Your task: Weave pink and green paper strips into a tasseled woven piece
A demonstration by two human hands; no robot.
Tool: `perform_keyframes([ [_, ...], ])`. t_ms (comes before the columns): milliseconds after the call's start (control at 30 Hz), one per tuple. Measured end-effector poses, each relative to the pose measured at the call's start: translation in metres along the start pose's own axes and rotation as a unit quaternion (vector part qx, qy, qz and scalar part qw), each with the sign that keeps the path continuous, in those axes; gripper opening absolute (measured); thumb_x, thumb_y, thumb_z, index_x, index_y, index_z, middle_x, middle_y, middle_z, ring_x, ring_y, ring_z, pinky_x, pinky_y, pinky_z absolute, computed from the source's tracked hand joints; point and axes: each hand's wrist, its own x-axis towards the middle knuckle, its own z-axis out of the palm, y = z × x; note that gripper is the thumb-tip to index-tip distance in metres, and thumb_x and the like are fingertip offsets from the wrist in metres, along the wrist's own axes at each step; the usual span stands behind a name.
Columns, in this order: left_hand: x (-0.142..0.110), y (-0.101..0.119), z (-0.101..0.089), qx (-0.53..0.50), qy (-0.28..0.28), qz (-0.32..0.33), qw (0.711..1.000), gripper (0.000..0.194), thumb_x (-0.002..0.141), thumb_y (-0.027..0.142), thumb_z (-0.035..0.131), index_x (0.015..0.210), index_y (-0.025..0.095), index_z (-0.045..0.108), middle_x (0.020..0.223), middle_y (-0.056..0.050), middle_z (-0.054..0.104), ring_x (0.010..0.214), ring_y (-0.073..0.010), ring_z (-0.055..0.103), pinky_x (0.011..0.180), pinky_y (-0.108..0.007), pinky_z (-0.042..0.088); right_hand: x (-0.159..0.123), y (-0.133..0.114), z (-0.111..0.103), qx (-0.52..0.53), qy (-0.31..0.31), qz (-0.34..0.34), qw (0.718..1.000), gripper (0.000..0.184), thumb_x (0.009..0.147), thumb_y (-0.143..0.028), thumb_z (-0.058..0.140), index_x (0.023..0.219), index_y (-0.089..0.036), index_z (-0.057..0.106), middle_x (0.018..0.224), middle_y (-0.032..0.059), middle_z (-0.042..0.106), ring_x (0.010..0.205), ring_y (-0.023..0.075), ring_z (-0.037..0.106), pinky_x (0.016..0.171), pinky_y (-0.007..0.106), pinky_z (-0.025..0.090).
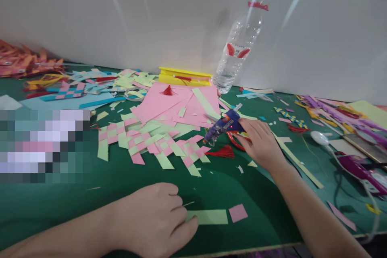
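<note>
My right hand (258, 139) is wrapped round a small blue hot glue gun (225, 123), whose nozzle points down to the left, near the woven paper. My left hand (154, 219) rests by the table's front edge with its fingers curled onto one end of a light green paper strip (210, 217). The fingertips hide that end. A pink paper square (238, 213) lies just right of the strip. Behind the left hand sits a zigzag woven piece of pink and green paper (160, 145). A red tassel (223, 152) lies below the glue gun.
Pink paper sheets (181, 102) and a yellow folder-like piece (184, 75) lie at the back. A clear bottle (238, 44) stands by the white partition (136, 16). Scissors (134, 93) and woven scraps are at left. A purple device with a cord (361, 171) lies right.
</note>
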Motion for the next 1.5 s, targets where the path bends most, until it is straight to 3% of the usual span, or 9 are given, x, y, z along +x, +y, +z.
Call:
perform_keyframes([
  [200,-0.001,-0.001,0.000,0.001,-0.001,0.004,1.000,0.020,0.088,0.009,0.044,0.081,0.013,0.062,0.048,0.001,0.049,0.041,-0.0153,0.037,0.042,-0.032,0.028,-0.002,0.003,0.001,-0.012,0.037,0.050,0.998,0.048,0.086,-0.028,0.062,0.129,-0.015,0.045,0.103,0.0157,0.066,0.094,0.0284,0.063,0.081,0.042,0.050],
  [367,0.000,-0.001,0.000,0.007,0.003,0.009,1.000,0.013,0.086,0.011,0.049,0.083,0.013,0.062,0.049,0.002,0.050,0.041,-0.0150,0.038,0.042,-0.031,0.027,-0.006,0.011,0.006,-0.019,0.086,0.134,0.987,0.049,0.083,-0.038,0.064,0.125,-0.016,0.049,0.103,0.0158,0.066,0.094,0.0299,0.063,0.083,0.045,0.050],
  [467,-0.001,-0.001,0.000,0.010,0.001,0.007,1.000,0.012,0.086,0.012,0.050,0.082,0.013,0.061,0.048,0.002,0.050,0.041,-0.0151,0.038,0.042,-0.032,0.027,-0.012,0.022,0.009,-0.049,0.084,0.187,0.978,0.052,0.083,-0.042,0.062,0.126,-0.016,0.049,0.105,0.0166,0.065,0.098,0.0311,0.062,0.085,0.047,0.049],
  [667,-0.001,-0.004,-0.002,0.020,0.020,0.006,1.000,0.017,0.089,0.011,0.046,0.082,0.014,0.062,0.048,0.002,0.049,0.041,-0.0152,0.037,0.042,-0.032,0.026,-0.025,0.052,0.017,-0.046,0.001,0.352,0.935,0.058,0.083,-0.049,0.056,0.125,-0.010,0.051,0.110,0.0210,0.063,0.104,0.0351,0.060,0.084,0.049,0.049],
  [767,0.000,-0.004,-0.003,0.022,0.018,0.003,1.000,0.019,0.089,0.012,0.046,0.076,0.015,0.060,0.047,0.002,0.047,0.041,-0.0149,0.037,0.042,-0.032,0.027,-0.023,0.062,0.020,-0.041,-0.084,0.457,0.884,0.063,0.083,-0.050,0.053,0.130,-0.008,0.047,0.122,0.0233,0.058,0.111,0.0365,0.056,0.086,0.048,0.047],
  [867,0.000,-0.003,-0.003,0.023,0.011,0.006,1.000,0.018,0.089,0.013,0.047,0.077,0.015,0.060,0.047,0.002,0.048,0.042,-0.0150,0.037,0.043,-0.032,0.028,-0.018,0.073,0.024,-0.043,-0.146,0.519,0.841,0.065,0.085,-0.052,0.049,0.130,-0.005,0.047,0.127,0.0254,0.055,0.113,0.0365,0.055,0.089,0.047,0.046],
  [1167,0.000,-0.004,-0.004,0.021,0.002,0.000,1.000,0.013,0.089,0.014,0.049,0.080,0.015,0.059,0.047,0.002,0.049,0.041,-0.0147,0.039,0.042,-0.031,0.029,0.008,0.109,0.051,-0.047,-0.209,0.547,0.809,0.058,0.086,-0.050,0.048,0.117,-0.002,0.056,0.112,0.0261,0.062,0.105,0.0362,0.060,0.086,0.045,0.045],
  [1500,0.000,-0.005,-0.009,0.017,-0.020,-0.007,1.000,0.011,0.090,0.014,0.051,0.086,0.014,0.062,0.050,0.002,0.051,0.042,-0.0152,0.040,0.043,-0.031,0.030,0.010,0.129,0.090,-0.027,-0.206,0.547,0.811,0.057,0.083,-0.048,0.053,0.118,-0.002,0.052,0.116,0.0283,0.059,0.110,0.0366,0.056,0.089,0.047,0.044],
])
